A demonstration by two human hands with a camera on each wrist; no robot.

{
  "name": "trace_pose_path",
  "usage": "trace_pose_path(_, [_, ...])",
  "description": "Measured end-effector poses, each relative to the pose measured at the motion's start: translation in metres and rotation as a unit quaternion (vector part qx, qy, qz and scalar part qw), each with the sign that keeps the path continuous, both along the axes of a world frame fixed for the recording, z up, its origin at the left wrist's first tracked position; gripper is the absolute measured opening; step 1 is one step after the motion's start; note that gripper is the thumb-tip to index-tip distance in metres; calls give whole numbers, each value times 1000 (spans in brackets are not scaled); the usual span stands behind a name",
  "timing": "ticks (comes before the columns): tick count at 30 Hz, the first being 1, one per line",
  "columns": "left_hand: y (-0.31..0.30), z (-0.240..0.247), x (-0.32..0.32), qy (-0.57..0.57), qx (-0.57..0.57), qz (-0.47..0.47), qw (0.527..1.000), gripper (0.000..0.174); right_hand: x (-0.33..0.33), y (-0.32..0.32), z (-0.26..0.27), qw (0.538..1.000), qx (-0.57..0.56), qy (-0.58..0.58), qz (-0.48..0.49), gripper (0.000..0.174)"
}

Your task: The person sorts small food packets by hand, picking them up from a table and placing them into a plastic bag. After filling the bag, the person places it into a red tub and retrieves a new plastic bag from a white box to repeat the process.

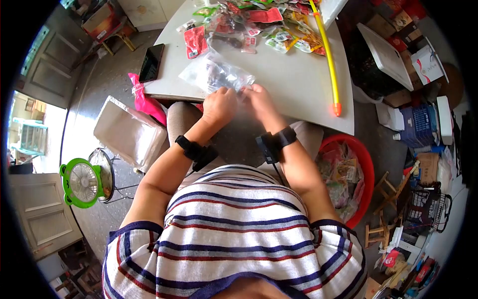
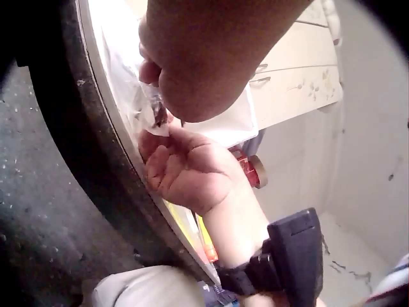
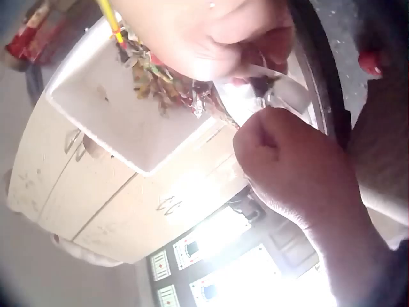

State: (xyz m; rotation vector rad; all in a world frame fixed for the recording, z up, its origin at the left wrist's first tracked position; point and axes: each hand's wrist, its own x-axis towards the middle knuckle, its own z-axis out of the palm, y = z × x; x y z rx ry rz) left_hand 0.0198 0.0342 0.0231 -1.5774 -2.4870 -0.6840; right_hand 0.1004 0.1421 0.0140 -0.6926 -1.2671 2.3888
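Note:
A clear plastic bag (image 1: 216, 72) with something dark inside lies at the table's near edge. The left hand (image 1: 219, 105) pinches its near edge, fingers curled. Beside it the right hand (image 1: 260, 103) grips the bag's right corner. In the left wrist view the right hand (image 2: 192, 169) has curled fingers at the bag (image 2: 150, 105), while the left hand (image 2: 204, 57) fills the top. The right wrist view shows the left hand (image 3: 294, 160) and the right hand (image 3: 204, 38) close together, with the clear plastic (image 3: 291, 93) between them.
Small colourful packets (image 1: 249, 25) are heaped at the table's far side. A yellow stick (image 1: 328, 60) lies on the right, a black phone (image 1: 152, 63) on the left. A red tub (image 1: 367, 174) of packets stands right of the person; a green fan (image 1: 82, 183) stands left.

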Motion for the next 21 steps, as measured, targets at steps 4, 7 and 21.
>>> trace_pose_path(4, [-3, -8, 0, 4, 5, -8, 1000, 10, -8, 12, -14, 984, 150, -52, 76, 13])
trace_pose_path(7, [-5, -7, 3, 18, 17, -20, 1000, 9, -8, 3, -4, 993, 100, -45, 52, 14])
trace_pose_path(21, [-12, -14, -4, 11, 64, -34, 997, 6, -24, 8, -22, 988, 126, -77, 33, 13])
